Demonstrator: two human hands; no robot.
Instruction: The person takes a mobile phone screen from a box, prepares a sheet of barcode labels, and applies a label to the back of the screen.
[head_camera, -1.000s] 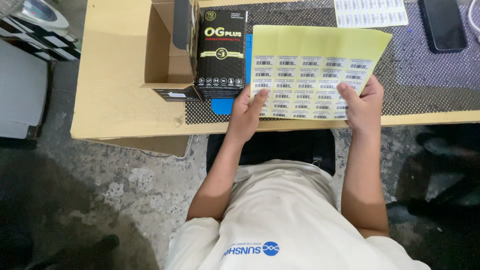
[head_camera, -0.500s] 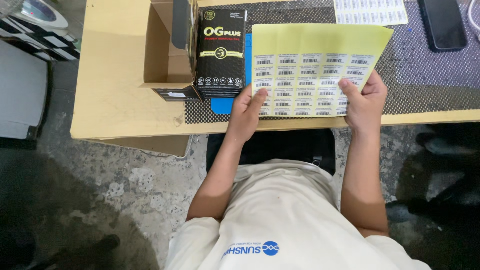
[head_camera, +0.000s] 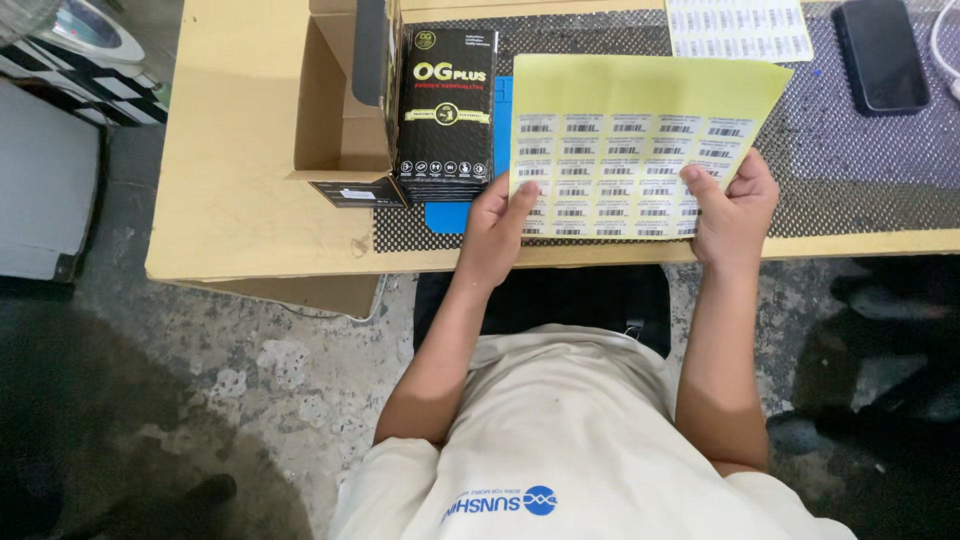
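left hand (head_camera: 495, 232): forearm raised, thumb-and-finger grip closed | right hand (head_camera: 733, 213): same, thumb on top

The label sheet (head_camera: 640, 110) is thin yellow paper with a faint sheen, carrying rows of matt white stickers; a second white sheet (head_camera: 738, 25) looks the same. The black box (head_camera: 447, 110) is glossy printed card, the open carton (head_camera: 340, 110) plain matt brown cardboard. The counter (head_camera: 230, 150) is smooth pale wood laminate under a dark woven mat (head_camera: 860, 160). The phone (head_camera: 880, 52) is glossy black glass.
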